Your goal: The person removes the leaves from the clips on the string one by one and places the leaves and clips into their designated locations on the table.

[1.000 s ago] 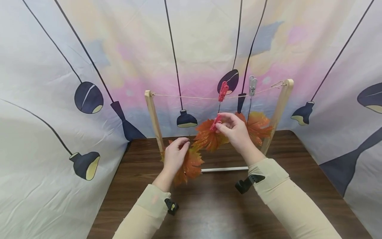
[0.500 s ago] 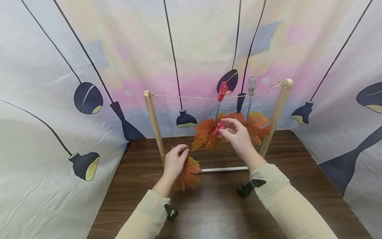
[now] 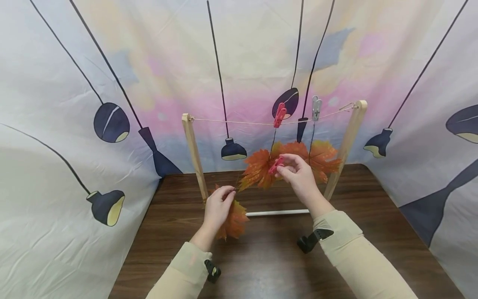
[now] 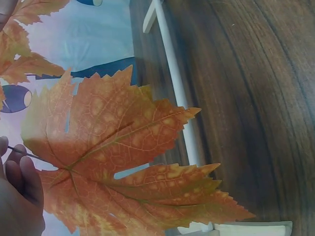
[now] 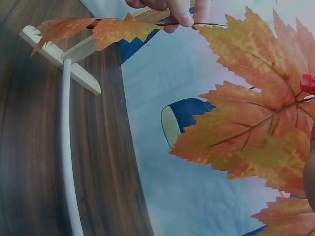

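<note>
My left hand (image 3: 219,207) pinches the thin stem of an orange maple leaf (image 4: 118,162), which hangs below the fingers, low at the left post. A red clothespin (image 3: 276,165) is pinched in my right hand (image 3: 298,174), in front of a second maple leaf (image 3: 257,166). That leaf hangs by its stem from another red clothespin (image 3: 279,115) on the string (image 3: 231,121). Farther right, a grey clothespin (image 3: 316,109) holds a third maple leaf (image 3: 324,160) on the same string. In the right wrist view only the tip of the held clothespin (image 5: 308,83) shows at the edge.
The string runs between a left wooden post (image 3: 195,158) and a right wooden post (image 3: 347,145). A white rod (image 3: 278,212) joins them low down, over the dark wood table (image 3: 269,265). Behind stands a cloth backdrop (image 3: 254,50) with printed lamps.
Both hands have come down, the left with its leaf and the right with its clothespin. The right hand has also shifted slightly right. The leaves on the string stay in place.
</note>
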`<control>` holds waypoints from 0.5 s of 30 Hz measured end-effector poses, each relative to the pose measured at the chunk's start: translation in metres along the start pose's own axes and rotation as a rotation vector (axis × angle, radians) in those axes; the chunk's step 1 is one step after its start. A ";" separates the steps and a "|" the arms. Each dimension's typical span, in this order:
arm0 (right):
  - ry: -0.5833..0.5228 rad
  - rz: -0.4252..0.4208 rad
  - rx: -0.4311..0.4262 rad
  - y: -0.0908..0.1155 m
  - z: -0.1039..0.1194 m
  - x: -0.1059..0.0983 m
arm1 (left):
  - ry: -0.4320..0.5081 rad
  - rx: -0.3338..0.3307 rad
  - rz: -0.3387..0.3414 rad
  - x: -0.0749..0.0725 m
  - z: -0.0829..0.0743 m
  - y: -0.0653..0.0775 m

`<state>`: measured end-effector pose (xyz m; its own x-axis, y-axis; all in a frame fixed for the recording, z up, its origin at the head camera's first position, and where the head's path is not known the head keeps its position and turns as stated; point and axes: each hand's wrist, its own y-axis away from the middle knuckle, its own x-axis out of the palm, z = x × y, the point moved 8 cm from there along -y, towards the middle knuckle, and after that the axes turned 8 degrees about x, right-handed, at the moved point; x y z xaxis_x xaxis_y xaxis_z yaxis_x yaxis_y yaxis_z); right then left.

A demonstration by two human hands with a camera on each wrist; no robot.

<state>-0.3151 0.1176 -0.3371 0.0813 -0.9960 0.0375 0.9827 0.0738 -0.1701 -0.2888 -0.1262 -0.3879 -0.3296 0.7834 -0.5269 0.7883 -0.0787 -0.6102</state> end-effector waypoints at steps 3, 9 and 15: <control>-0.032 0.002 0.016 0.001 -0.004 0.000 | -0.010 -0.005 0.024 0.003 0.004 0.004; -0.065 -0.009 0.012 0.001 -0.010 -0.003 | -0.025 0.005 0.060 0.009 0.008 0.009; -0.038 -0.032 0.031 0.001 -0.017 -0.005 | -0.018 -0.016 0.099 0.014 0.013 0.013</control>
<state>-0.3175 0.1222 -0.3541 0.0556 -0.9952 0.0801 0.9895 0.0442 -0.1379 -0.2903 -0.1243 -0.4113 -0.2590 0.7612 -0.5945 0.8256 -0.1450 -0.5454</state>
